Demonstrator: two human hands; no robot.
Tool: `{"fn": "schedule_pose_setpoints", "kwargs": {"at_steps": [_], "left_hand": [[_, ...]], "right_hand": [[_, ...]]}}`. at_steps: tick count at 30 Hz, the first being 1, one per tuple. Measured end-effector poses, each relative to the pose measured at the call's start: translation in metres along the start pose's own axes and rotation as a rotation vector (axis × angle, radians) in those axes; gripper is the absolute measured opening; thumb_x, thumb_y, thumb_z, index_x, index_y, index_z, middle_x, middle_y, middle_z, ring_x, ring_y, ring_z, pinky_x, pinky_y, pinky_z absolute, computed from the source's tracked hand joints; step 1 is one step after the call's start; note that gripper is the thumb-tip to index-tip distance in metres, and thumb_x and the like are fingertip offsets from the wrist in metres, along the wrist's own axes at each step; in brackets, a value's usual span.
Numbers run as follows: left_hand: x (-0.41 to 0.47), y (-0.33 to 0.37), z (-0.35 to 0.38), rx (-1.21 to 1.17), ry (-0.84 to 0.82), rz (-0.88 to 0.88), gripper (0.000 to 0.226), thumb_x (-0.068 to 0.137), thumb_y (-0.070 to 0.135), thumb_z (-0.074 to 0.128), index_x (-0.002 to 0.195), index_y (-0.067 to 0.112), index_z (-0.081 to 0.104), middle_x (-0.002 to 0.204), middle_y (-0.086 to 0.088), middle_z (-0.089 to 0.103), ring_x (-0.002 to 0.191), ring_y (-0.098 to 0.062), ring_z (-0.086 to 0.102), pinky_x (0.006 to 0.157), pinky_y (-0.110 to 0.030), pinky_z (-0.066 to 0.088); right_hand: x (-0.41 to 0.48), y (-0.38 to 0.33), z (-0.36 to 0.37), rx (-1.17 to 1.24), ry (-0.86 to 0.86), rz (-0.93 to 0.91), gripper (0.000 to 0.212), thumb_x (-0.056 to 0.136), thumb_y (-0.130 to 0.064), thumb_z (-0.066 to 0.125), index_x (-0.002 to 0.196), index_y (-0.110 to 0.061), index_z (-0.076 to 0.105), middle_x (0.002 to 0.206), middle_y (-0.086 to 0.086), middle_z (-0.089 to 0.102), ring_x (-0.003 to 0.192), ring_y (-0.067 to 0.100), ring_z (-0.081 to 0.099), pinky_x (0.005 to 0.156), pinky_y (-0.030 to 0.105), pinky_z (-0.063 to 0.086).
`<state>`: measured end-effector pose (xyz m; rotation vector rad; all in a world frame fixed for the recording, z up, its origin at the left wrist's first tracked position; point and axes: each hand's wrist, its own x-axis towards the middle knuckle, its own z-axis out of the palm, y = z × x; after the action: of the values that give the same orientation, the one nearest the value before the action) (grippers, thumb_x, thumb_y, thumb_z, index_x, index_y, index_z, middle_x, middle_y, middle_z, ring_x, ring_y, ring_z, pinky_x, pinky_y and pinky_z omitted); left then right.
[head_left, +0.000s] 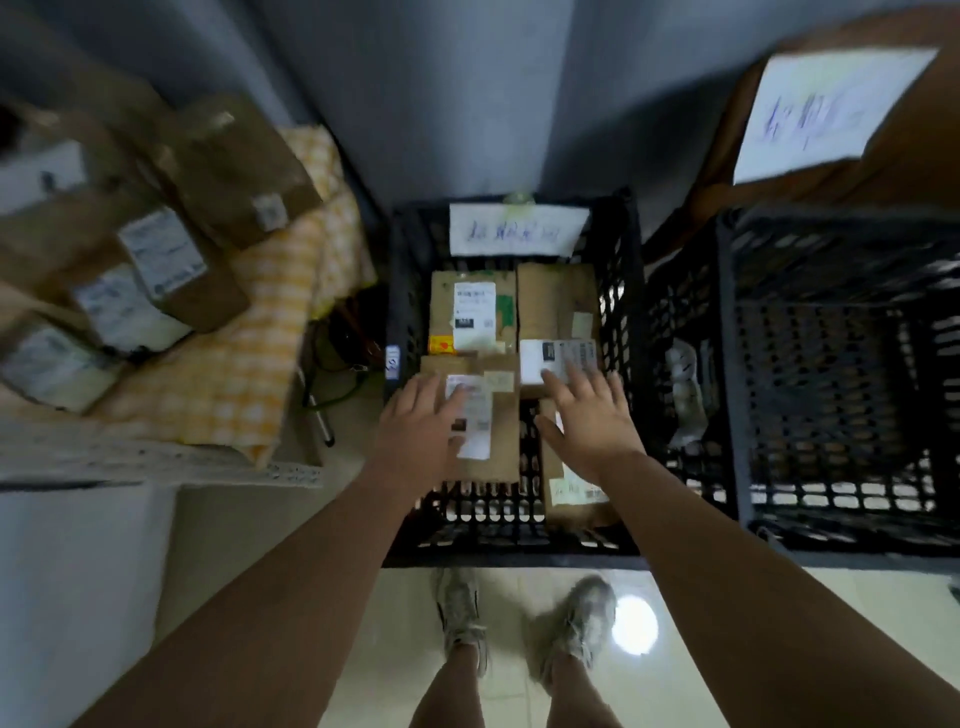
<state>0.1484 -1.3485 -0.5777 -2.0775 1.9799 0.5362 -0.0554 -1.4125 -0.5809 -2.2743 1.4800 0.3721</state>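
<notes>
1. The person stands on the tiled floor (363, 649) at the near wall of a black plastic crate (511, 556), with both arms reaching down into it.
2. The left hand (421, 421) lies flat on a cardboard parcel (493, 452) in the crate's near-left part. Its fingers (460, 397) are straight and slightly spread across the parcel's white label, curled round nothing.
3. The right hand (587, 415) is over the near edge of a white-labelled parcel (550, 358) at the crate's right side. Its fingers are straight and fanned apart. Whether they touch the parcel cannot be told.
4. 2 more parcels fill the far half, tight against each other and the back wall: a back-left box (467, 306) and a back-right box (556, 296).
5. A fifth parcel (571, 499) lies in the near-right corner, below the right wrist.
6. Bare crate bottom (488, 504) shows between the left hand's parcel and the near wall, and in a narrow strip between the 2 hands.
7. A paper sign (517, 231) hangs on the back wall.
8. A second black crate (831, 364) stands just beside on the right. On the left, stacked parcels (156, 249) rest on a checked cloth (249, 364) covering a surface.
</notes>
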Motion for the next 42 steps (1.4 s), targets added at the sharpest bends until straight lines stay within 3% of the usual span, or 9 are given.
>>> {"fn": "schedule_pose_setpoints", "kwargs": {"at_steps": [5, 10, 18, 23, 28, 32, 35, 38, 42], "left_hand": [[-0.07, -0.014, -0.086, 0.07, 0.118, -0.198, 0.056, 0.102, 0.045, 0.028, 0.153, 0.026, 0.014, 0.16, -0.004, 0.011, 0.147, -0.025, 0.009, 0.119, -0.041, 0.007], [-0.164, -0.003, -0.147, 0.09, 0.246, -0.444, 0.056, 0.101, 0.046, 0.031, 0.151, 0.023, 0.021, 0.158, -0.009, 0.019, 0.143, -0.029, 0.02, 0.116, -0.041, 0.019], [-0.336, 0.042, -0.217, 0.08, 0.496, -0.786, 0.057, 0.1, 0.046, 0.033, 0.151, 0.023, 0.021, 0.158, -0.009, 0.019, 0.143, -0.029, 0.022, 0.114, -0.04, 0.021], [-0.465, 0.063, -0.237, 0.097, 0.657, -1.035, 0.055, 0.099, 0.045, 0.036, 0.149, 0.023, 0.027, 0.155, -0.008, 0.026, 0.14, -0.028, 0.027, 0.111, -0.037, 0.023], [-0.581, 0.087, -0.239, 0.179, 0.752, -1.271, 0.051, 0.098, 0.045, 0.04, 0.143, 0.02, 0.04, 0.146, -0.01, 0.04, 0.127, -0.032, 0.041, 0.1, -0.038, 0.034], [-0.665, 0.115, -0.221, 0.249, 0.875, -1.328, 0.046, 0.089, 0.042, 0.047, 0.122, 0.013, 0.062, 0.114, -0.015, 0.063, 0.1, -0.037, 0.06, 0.08, -0.041, 0.049], [-0.727, 0.138, -0.189, 0.253, 0.887, -1.404, 0.04, 0.086, 0.034, 0.062, 0.12, 0.012, 0.062, 0.116, -0.014, 0.063, 0.099, -0.037, 0.061, 0.079, -0.042, 0.05], [-0.799, 0.164, -0.147, 0.256, 0.858, -1.506, 0.04, 0.086, 0.037, 0.054, 0.117, 0.013, 0.063, 0.114, -0.012, 0.065, 0.094, -0.036, 0.063, 0.074, -0.041, 0.052], [-0.901, 0.202, -0.085, 0.219, 0.842, -1.649, 0.043, 0.087, 0.031, 0.065, 0.126, 0.013, 0.058, 0.125, -0.013, 0.06, 0.108, -0.037, 0.058, 0.085, -0.044, 0.048]], "right_hand": [[-0.033, -0.035, -0.082, -0.059, 0.071, -0.185, 0.053, 0.102, -0.042, 0.03, 0.15, -0.021, 0.024, 0.158, 0.009, 0.02, 0.146, 0.026, 0.014, 0.119, 0.041, 0.005], [-0.069, -0.068, -0.162, -0.193, 0.165, -0.348, 0.051, 0.1, -0.043, 0.035, 0.145, -0.019, 0.033, 0.152, 0.01, 0.032, 0.138, 0.029, 0.03, 0.113, 0.04, 0.023], [-0.167, -0.175, -0.249, -0.18, 0.359, -0.888, 0.04, 0.1, -0.039, 0.037, 0.129, -0.016, 0.049, 0.128, 0.008, 0.053, 0.114, 0.028, 0.052, 0.089, 0.037, 0.044], [-0.257, -0.244, -0.263, -0.083, 0.428, -1.243, 0.041, 0.097, -0.038, 0.04, 0.12, -0.012, 0.061, 0.122, 0.01, 0.06, 0.111, 0.03, 0.056, 0.094, 0.041, 0.046], [-0.369, -0.301, -0.275, 0.041, 0.467, -1.492, 0.043, 0.099, -0.037, 0.039, 0.136, -0.019, 0.052, 0.14, 0.005, 0.05, 0.129, 0.026, 0.043, 0.104, 0.036, 0.033], [-0.453, -0.339, -0.26, 0.192, 0.427, -1.662, 0.039, 0.098, -0.032, 0.047, 0.132, -0.015, 0.056, 0.137, 0.005, 0.054, 0.126, 0.026, 0.045, 0.102, 0.037, 0.036], [-0.52, -0.359, -0.233, 0.28, 0.38, -1.745, 0.034, 0.096, -0.027, 0.051, 0.125, -0.013, 0.06, 0.131, 0.005, 0.057, 0.122, 0.026, 0.049, 0.099, 0.037, 0.038], [-0.592, -0.375, -0.194, 0.32, 0.302, -1.806, 0.03, 0.094, -0.024, 0.053, 0.121, -0.013, 0.062, 0.127, 0.004, 0.055, 0.118, 0.025, 0.049, 0.097, 0.036, 0.038], [-0.693, -0.39, -0.134, 0.362, 0.212, -1.911, 0.03, 0.092, -0.023, 0.055, 0.12, -0.014, 0.061, 0.126, 0.003, 0.053, 0.115, 0.023, 0.051, 0.092, 0.034, 0.04]]}}
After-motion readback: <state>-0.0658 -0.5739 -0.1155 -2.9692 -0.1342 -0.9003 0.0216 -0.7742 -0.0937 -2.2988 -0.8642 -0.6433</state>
